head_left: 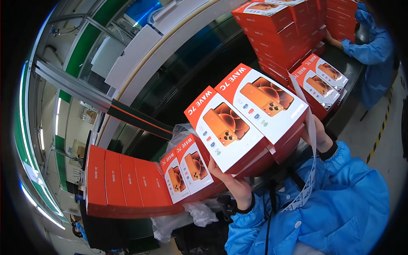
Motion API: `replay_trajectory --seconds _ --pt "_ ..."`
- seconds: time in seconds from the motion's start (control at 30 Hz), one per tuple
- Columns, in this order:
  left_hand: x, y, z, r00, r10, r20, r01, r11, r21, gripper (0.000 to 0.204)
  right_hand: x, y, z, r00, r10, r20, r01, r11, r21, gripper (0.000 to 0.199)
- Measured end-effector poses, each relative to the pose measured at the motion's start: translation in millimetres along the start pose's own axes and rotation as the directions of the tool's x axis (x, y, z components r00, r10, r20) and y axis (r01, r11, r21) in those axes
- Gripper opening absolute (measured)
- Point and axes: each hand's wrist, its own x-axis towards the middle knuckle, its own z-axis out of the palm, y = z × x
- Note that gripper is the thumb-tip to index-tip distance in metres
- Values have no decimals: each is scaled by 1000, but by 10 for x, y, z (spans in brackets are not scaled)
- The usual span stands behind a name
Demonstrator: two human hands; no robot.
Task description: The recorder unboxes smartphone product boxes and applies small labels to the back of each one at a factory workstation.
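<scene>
I carry a double stack of white-topped, red-sided phone boxes [246, 114] held up in front of me. My left hand [231, 180] grips the stack's near lower end, fingers curled under the left boxes. At the far end my right hand [321, 136] props the right boxes, mostly hidden behind them. A white paper strip [310, 170] hangs from the stack down over my blue sleeve. Below and to the left stands a row of the same boxes [127, 182], two with their picture tops showing [187, 168].
A tall pile of red boxes [293, 34] stands at the back right on the dark belt [191, 72], with two more picture-top boxes [323, 80] beside it. Another person in a blue coat [374, 55] works there. Crumpled clear plastic [199, 212] lies under the row.
</scene>
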Motion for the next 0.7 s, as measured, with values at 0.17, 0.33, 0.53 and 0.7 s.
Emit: replay_trajectory --seconds 0.17,0.33,0.53,0.7 --pt "1 -237 -168 994 -28 -103 35 997 67 56 -53 -29 63 995 95 -16 -96 988 -121 41" --pt "-10 -40 -79 988 105 -117 -94 991 98 53 -185 -259 264 991 17 -129 -46 974 -223 42" --pt "-579 356 -2 856 489 169 -498 691 524 60 -757 -505 889 983 -39 -178 -93 733 -674 45" --pt "-978 589 122 919 -162 361 77 968 238 28 -942 -371 1184 973 220 74 -50 511 -858 34"
